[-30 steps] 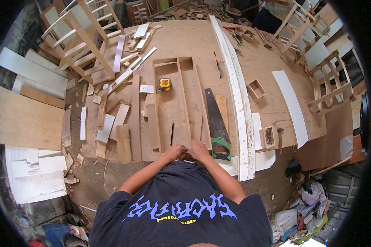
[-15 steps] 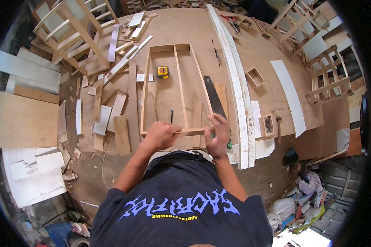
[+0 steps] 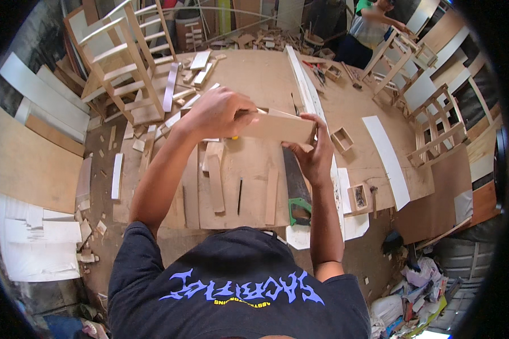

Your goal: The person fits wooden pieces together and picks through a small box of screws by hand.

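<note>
While raised above table [image 3: 254,73], wooden frame [image 3: 277,127] held edge-on between both hands. Left hand [image 3: 218,113] curled around its left end; right hand [image 3: 314,152] gripping right end from below. Handsaw [image 3: 297,189] flat on table beneath.

Wooden frame [image 3: 277,127] in both hands (raised)
</note>
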The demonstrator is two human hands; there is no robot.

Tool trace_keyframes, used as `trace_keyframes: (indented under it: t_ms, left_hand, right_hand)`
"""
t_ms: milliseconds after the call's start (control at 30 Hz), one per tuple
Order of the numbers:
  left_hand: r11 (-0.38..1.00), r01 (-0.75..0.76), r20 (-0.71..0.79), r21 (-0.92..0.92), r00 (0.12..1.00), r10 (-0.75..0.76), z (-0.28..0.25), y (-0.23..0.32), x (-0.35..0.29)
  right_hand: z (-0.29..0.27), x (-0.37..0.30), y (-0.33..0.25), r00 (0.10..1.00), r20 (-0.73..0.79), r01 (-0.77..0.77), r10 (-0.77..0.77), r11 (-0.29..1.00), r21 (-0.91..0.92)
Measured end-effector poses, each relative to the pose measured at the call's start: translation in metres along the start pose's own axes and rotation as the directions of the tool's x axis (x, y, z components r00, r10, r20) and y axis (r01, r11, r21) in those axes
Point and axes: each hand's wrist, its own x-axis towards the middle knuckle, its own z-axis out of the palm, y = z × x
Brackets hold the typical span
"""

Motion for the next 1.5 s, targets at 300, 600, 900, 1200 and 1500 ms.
trace_keyframes:
  t_ms: [300, 600, 900, 1200, 1500]
  left_hand:
    - [0.972, -0.074, -0.188, 0.223, 0.975, 0.117, -0.045, 0.003, 0.06]
    - [0.989, -0.02, -0.155, 0.145, 0.987, 0.043, -0.057, -0.027, 0.114]
    - [0.994, -0.032, -0.086, 0.102, 0.995, 0.041, -0.065, -0.085, 0.195]
    - [0.998, 0.031, -0.038, 0.046, 0.999, -0.029, -0.074, -0.117, 0.226]
    - [0.992, 0.031, -0.096, 0.122, 0.995, -0.019, -0.073, -0.105, 0.221]
  right_hand:
    - [-0.016, 0.083, -0.011, 0.989, -0.144, 0.009, -0.019, 0.998, -0.068]
    - [-0.02, 0.149, 0.019, 0.993, -0.08, -0.095, 0.089, 0.992, -0.082]
    - [0.002, 0.226, 0.072, 0.998, -0.044, 0.049, -0.039, 0.966, 0.252]
    - [0.029, 0.26, 0.128, 1.0, 0.028, -0.009, 0.0, 0.941, 0.338]
    - [0.069, 0.242, 0.15, 0.928, -0.372, 0.269, 0.027, 0.643, 0.717]
